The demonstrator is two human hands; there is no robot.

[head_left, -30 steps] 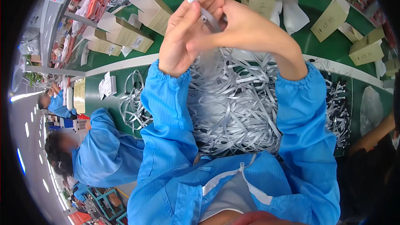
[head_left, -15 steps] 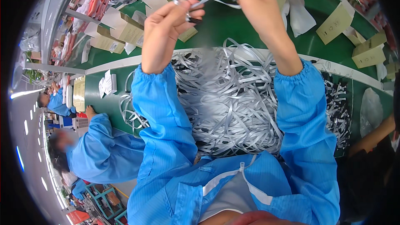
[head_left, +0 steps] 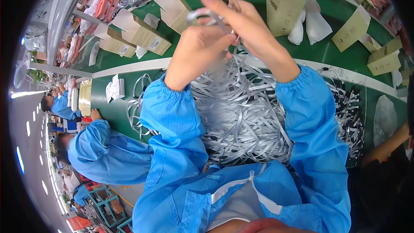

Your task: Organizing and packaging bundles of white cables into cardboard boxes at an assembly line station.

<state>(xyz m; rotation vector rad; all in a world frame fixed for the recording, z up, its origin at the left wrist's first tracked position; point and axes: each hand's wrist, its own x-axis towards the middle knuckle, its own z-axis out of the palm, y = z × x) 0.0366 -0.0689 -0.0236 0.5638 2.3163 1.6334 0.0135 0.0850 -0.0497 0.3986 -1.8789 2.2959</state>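
Note:
Both hands are raised close together above a large heap of flat grey-white lanyards point(head_left: 246, 116) with small black ends. One lanyard point(head_left: 199, 16) runs in a loop through the fingers of both hands, slightly blurred. My left hand point(head_left: 196, 49) is bent round it with thumb and fingertips pinched together. My right hand point(head_left: 248, 26) is closed on it above and beside the left, its thumb stretched out to the left. The lanyard's ends are mostly hidden behind the fingers.
Opened tan cardboard boxes point(head_left: 146, 34) stand along the green bench's far side, with white wrapped items point(head_left: 317, 21) among them. Small white papers point(head_left: 115, 88) lie at left. A co-worker in blue point(head_left: 108, 151) sits left; another person's arm point(head_left: 388, 144) reaches in at right.
My hands have come down and closer together, nearly overlapping now. The lanyard loop stretched between them has shrunk and is bunched in the fingers.

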